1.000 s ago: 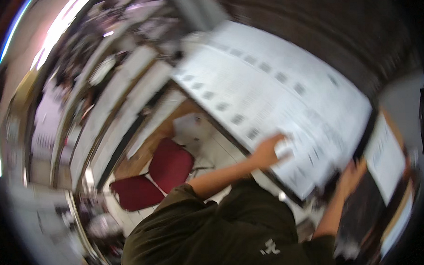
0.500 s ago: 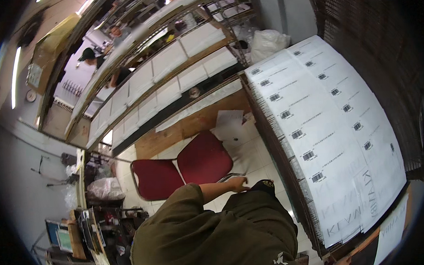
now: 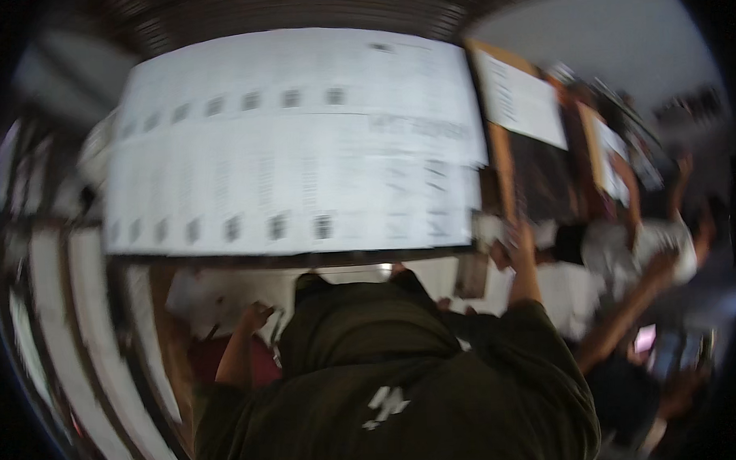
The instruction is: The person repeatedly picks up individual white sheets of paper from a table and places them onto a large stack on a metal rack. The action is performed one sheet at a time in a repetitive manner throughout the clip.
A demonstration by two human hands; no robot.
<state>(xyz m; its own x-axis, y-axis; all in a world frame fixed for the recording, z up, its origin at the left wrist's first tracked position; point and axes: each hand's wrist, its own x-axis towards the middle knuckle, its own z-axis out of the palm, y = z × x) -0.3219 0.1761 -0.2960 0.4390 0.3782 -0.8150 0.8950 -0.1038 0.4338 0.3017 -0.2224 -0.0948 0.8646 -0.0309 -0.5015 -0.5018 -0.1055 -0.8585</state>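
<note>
My left hand (image 3: 257,315) hangs low over the red chair (image 3: 235,358), fingers loosely bent and apart, with nothing seen in it. My right hand (image 3: 518,242) is closed round the near end of a wooden frame (image 3: 502,164), though motion smears its fingers. A white sheet (image 3: 521,101) with dark lettering lies over the frame's far part. In front of me stretches a wide table covered with white printed sheets (image 3: 244,165). Rows of dark code-like marks and some large letters show on them.
White-topped racks (image 3: 95,321) stand on the left. Beyond the frame at the right is a second wooden frame with paper (image 3: 610,152). Other people's arms (image 3: 630,306) and a person in a light shirt (image 3: 640,249) are close by on the right. The picture is motion-blurred.
My view has swung right, from the racks and chair to the sheet-covered table. My right hand, formerly at the lower edge, now shows plainly at the frame. People on the right have come into view.
</note>
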